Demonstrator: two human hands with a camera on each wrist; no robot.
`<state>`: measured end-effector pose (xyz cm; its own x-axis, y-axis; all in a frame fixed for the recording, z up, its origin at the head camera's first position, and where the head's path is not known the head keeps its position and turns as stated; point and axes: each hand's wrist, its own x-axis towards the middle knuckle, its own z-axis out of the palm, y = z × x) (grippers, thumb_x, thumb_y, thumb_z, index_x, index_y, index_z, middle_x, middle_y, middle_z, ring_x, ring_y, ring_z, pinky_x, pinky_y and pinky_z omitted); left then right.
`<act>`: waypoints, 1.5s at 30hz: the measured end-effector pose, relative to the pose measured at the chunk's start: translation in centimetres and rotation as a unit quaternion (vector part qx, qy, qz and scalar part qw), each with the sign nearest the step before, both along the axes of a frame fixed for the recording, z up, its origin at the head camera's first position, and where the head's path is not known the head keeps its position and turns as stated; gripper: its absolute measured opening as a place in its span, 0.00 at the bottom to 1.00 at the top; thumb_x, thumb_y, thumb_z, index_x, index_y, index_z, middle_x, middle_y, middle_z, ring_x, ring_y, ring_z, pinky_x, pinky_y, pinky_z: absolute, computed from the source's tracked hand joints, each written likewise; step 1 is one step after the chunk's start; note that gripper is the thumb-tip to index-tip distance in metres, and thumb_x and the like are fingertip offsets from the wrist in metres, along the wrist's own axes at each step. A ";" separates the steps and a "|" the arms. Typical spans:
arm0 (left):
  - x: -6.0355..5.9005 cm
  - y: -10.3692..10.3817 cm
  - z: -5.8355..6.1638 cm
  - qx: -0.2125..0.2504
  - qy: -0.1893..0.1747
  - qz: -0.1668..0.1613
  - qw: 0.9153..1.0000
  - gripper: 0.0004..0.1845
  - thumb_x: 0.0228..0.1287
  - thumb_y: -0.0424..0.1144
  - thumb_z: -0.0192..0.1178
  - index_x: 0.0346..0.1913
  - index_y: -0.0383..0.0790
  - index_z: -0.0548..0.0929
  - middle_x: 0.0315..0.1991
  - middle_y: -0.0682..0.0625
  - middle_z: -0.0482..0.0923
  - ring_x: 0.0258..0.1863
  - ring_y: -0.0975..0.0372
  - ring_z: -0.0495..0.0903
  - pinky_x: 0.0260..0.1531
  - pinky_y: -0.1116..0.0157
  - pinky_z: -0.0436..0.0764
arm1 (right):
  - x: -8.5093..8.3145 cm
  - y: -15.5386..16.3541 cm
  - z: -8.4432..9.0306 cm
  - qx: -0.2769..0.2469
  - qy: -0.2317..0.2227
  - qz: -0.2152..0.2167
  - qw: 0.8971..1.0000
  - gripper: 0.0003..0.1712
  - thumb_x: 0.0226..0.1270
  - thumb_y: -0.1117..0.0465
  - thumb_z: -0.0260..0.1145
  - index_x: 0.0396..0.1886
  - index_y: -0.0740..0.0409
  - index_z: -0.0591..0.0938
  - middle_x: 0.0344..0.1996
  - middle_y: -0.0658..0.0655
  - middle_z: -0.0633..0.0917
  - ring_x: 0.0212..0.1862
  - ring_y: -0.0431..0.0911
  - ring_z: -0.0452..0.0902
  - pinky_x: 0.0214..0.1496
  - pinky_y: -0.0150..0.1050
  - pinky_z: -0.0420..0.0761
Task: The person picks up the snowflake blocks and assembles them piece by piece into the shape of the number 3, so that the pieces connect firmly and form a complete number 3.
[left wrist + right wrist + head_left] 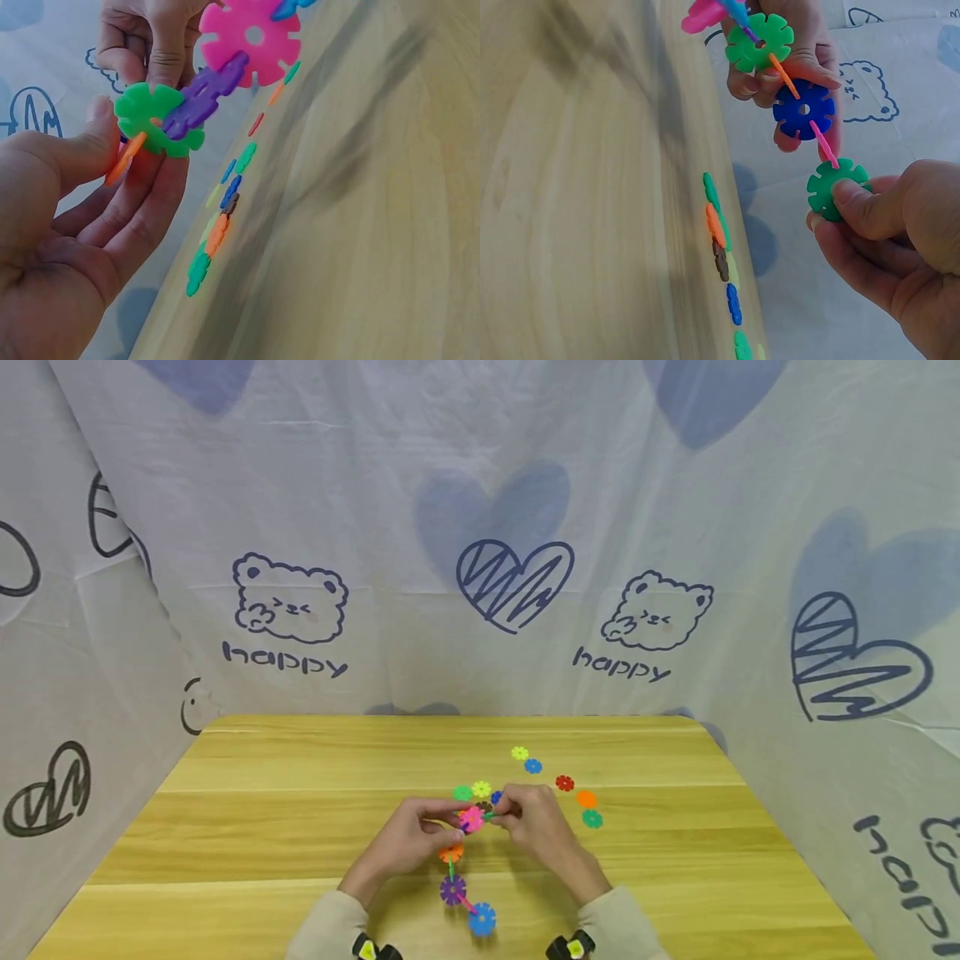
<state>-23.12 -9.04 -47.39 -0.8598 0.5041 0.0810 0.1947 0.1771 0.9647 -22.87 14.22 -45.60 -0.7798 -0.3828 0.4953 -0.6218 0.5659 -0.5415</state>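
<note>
Left hand (408,843) and right hand (536,822) both pinch a chain of colourful plastic snowflake discs (459,868); loose plastic discs (564,783) lie just beyond the right hand on wooden table (262,810).

- Head view: the upper end of the snowflake-disc chain (463,860) was hidden between the left hand (408,843) and the right hand (534,822); the grip on it could not be told.
- Left wrist view: the pink disc (251,37) of the chain was cut off by the top edge.
- Both wrist views: the table (577,187) beside the chain was blurred.
- The loose discs (217,225) beyond the chain showed edge-on; their shapes were unclear.
</note>
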 end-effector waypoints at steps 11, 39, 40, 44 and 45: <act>-0.2 -0.4 -0.6 -0.002 0.013 -0.024 1.000 0.22 0.70 0.30 0.64 0.66 0.31 0.80 0.53 0.32 0.84 0.38 0.61 0.90 0.42 0.67 0.88 | 0.0 -0.3 -0.3 0.014 0.017 0.021 1.000 0.13 0.57 0.78 0.74 0.22 0.60 0.83 0.23 0.56 0.88 0.26 0.41 0.85 0.30 0.23 0.81; -0.2 -0.1 -0.3 0.001 -0.005 -0.015 1.000 0.24 0.70 0.37 0.67 0.65 0.34 0.77 0.54 0.33 0.82 0.40 0.53 0.91 0.41 0.65 0.89 | -1.0 0.7 0.0 0.018 0.017 0.048 0.999 0.04 0.59 0.71 0.76 0.32 0.61 0.89 0.32 0.56 0.91 0.32 0.45 0.88 0.37 0.27 0.86; -0.2 0.0 -0.3 0.001 -0.004 -0.014 1.000 0.23 0.70 0.37 0.67 0.65 0.34 0.77 0.54 0.33 0.83 0.40 0.54 0.91 0.41 0.65 0.89 | -1.0 0.7 0.0 0.016 0.019 0.051 0.998 0.03 0.60 0.71 0.76 0.31 0.61 0.89 0.32 0.56 0.91 0.32 0.45 0.88 0.37 0.28 0.86; -0.3 0.1 -0.3 0.002 -0.008 -0.004 1.000 0.19 0.73 0.40 0.65 0.60 0.35 0.80 0.52 0.35 0.84 0.39 0.58 0.89 0.37 0.66 0.87 | -1.1 0.6 0.1 0.014 0.028 0.058 0.998 0.02 0.61 0.70 0.75 0.30 0.62 0.89 0.31 0.57 0.92 0.32 0.45 0.89 0.37 0.28 0.86; -0.3 0.2 -0.3 0.002 -0.010 -0.001 1.000 0.18 0.74 0.41 0.64 0.59 0.35 0.80 0.51 0.36 0.85 0.38 0.59 0.89 0.36 0.66 0.87 | -1.1 0.5 0.1 0.012 0.028 0.059 0.998 0.03 0.61 0.70 0.75 0.29 0.62 0.89 0.31 0.57 0.92 0.32 0.45 0.89 0.37 0.28 0.86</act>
<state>-23.40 -8.86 -47.71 -0.8600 0.5059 0.0663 0.1764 0.1729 0.9690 -23.98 14.76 -45.55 -0.6995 -0.4833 0.5264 -0.7141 0.4989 -0.4910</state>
